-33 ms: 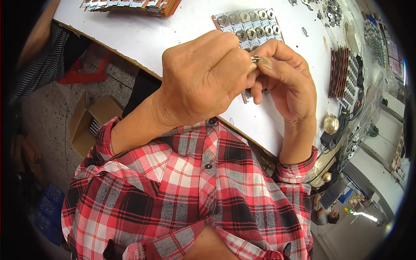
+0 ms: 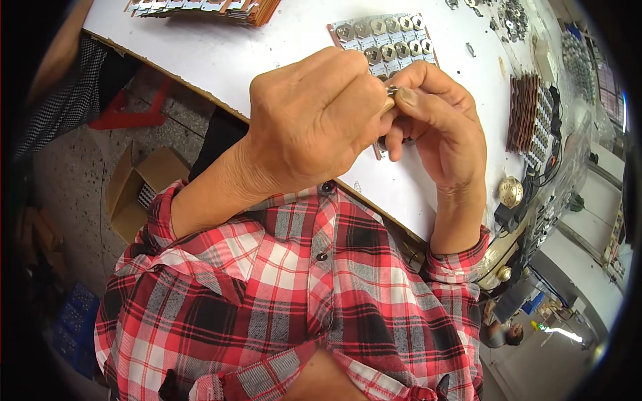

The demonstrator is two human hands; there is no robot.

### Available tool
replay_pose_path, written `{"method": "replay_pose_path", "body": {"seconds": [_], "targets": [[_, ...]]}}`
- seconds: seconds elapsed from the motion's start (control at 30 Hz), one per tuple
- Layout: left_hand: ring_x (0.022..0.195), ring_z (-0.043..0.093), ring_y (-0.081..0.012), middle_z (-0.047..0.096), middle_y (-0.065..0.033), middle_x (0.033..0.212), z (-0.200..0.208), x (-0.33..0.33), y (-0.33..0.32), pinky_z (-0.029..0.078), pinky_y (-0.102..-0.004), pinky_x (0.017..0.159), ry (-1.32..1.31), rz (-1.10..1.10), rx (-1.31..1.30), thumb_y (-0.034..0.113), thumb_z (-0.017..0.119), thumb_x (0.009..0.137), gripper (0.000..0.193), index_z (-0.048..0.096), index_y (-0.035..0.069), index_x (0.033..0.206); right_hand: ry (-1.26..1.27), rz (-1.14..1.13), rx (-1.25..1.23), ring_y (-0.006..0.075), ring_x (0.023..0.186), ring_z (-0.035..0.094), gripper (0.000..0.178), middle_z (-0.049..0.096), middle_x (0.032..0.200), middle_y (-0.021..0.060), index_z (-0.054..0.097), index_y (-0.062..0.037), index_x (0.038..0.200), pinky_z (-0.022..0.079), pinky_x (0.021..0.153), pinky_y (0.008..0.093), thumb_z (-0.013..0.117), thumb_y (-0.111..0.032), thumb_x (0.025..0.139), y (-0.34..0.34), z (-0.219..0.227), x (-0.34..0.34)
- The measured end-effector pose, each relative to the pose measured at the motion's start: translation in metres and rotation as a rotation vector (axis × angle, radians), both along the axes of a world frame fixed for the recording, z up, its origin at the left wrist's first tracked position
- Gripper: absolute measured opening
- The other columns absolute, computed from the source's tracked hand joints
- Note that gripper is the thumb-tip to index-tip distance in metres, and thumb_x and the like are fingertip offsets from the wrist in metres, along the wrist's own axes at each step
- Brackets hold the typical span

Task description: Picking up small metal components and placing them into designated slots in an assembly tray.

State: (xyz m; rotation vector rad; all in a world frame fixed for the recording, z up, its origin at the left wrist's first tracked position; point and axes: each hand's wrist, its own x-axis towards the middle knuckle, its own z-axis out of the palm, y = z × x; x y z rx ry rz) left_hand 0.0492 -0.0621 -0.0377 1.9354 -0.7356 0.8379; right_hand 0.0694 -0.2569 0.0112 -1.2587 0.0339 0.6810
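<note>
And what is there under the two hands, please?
Below the left hand and right hand lies a panel with rows of round discs, on the white table. Its far rows show; the near part is mostly covered.

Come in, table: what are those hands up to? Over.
Left hand, right hand: both pinching metal piece, grip partly hidden. Hands blocking part of panel beyond.

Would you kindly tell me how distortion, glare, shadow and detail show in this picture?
Head view: fisheye curves the scene toward a black rim; the lamp at lower right glares white; the board stack at upper left shades the white table; the small metal part at the right hand is too tiny to make out.
</note>
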Motion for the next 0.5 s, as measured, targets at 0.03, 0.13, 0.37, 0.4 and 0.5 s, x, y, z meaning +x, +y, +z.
{"method": "replay_pose_path", "body": {"seconds": [0.03, 0.13, 0.37, 0.4, 0.5], "targets": [[0.057, 0.055, -0.0241, 0.053, -0.0079, 0.071, 0.001, -0.001, 0.001, 0.043, -0.0347, 0.048, 0.057, 0.002, 0.002, 0.0, 0.075, 0.078, 0.015, 0.062, 0.002, 0.086, -0.002, 0.003, 0.001, 0.0148, 0.062, 0.068, 0.016, 0.071, 0.082, 0.0115, 0.065, 0.0014, 0.096, 0.056, 0.054, 0.0242, 0.064, -0.014, 0.099, 0.004, -0.001, -0.003], [0.056, 0.054, -0.023, 0.053, -0.0076, 0.072, 0.003, -0.006, 0.005, 0.043, -0.0339, 0.047, 0.135, -0.021, -0.036, 0.0, 0.075, 0.078, 0.015, 0.062, 0.001, 0.086, -0.243, -0.065, -0.148, 0.0164, 0.062, 0.068, 0.018, 0.07, 0.083, 0.0116, 0.063, 0.0016, 0.098, 0.056, 0.052, 0.0257, 0.064, -0.016, 0.1, 0.014, 0.001, -0.014], [0.063, 0.056, -0.0116, 0.063, -0.0065, 0.079, 0.005, -0.015, 0.011, 0.043, -0.0259, 0.054, 0.297, -0.127, -0.241, 0.0, 0.07, 0.092, 0.006, 0.066, -0.002, 0.097, 0.023, -0.019, 0.102, 0.0161, 0.072, 0.071, 0.014, 0.067, 0.085, 0.0105, 0.061, 0.0023, 0.1, 0.057, 0.052, 0.026, 0.06, -0.011, 0.101, 0.016, 0.008, -0.019], [0.063, 0.056, -0.0116, 0.063, -0.0065, 0.079, 0.006, -0.017, 0.011, 0.043, -0.0259, 0.054, 0.295, -0.122, -0.237, 0.0, 0.07, 0.092, 0.006, 0.066, -0.002, 0.097, -0.215, -0.034, -0.047, 0.0155, 0.071, 0.069, 0.013, 0.068, 0.089, 0.0119, 0.061, 0.0033, 0.1, 0.056, 0.053, 0.0257, 0.062, -0.01, 0.1, 0.018, 0.006, -0.021], [0.073, 0.061, -0.0063, 0.068, -0.0026, 0.085, 0.012, -0.02, 0.01, 0.047, -0.0206, 0.062, 0.744, -0.298, -0.68, 0.002, 0.065, 0.097, 0.007, 0.07, -0.003, 0.1, -0.584, -0.06, -0.258, 0.0138, 0.071, 0.067, 0.01, 0.068, 0.095, 0.0131, 0.063, 0.005, 0.101, 0.055, 0.056, 0.0245, 0.066, -0.004, 0.098, 0.02, -0.002, -0.023]]}}
